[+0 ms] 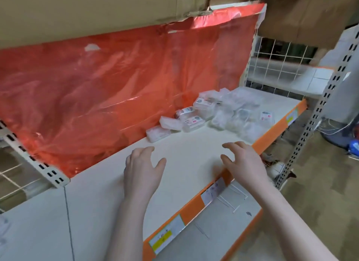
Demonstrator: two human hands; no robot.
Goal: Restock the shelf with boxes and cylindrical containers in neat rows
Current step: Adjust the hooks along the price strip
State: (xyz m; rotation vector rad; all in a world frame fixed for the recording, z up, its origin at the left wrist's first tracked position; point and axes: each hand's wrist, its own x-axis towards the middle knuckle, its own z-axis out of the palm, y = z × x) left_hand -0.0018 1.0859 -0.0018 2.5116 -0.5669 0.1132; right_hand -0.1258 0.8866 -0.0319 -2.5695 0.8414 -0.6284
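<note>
Left of both hands, a red sheet point(108, 82) hangs behind the shelf point(108, 187) as a backing, with cardboard point(87, 6) resting above it; a slotted upright point(33, 155) carries the shelf at that end. The left hand point(140, 168) hovers over bare shelf surface, grip wide, fingers loosely spread and holding nothing. Just to its right, the right hand point(243, 160) is in the same attitude above the orange front lip point(272, 132), grip likewise wide and empty. Judgement: both hands are poised palm-down to reach for stock, not yet in contact with it. The task's goods lie ahead of and to the right of both grips, well apart from the fingers: a loose pile of clear boxes point(191, 121), some with printed labels, heaped toward the back corner, not in rows. One small labelled container point(267, 116) stands nearer the front lip, beyond the right grip. Whether any item is cylindrical cannot be told; the pile is blurred. The wide stretch of bare shelf beneath the grips appears to be the space intended for neat rows. Price tags point(167, 235) sit on the lip below the hands, and a lower shelf point(223, 223) shows beneath. Further right, a wire grid point(275, 56) closes the back, and another slotted upright point(314, 113) stands at the shelf end. Risk noted: the slick clear boxes may slide when drawn from the heap.
</note>
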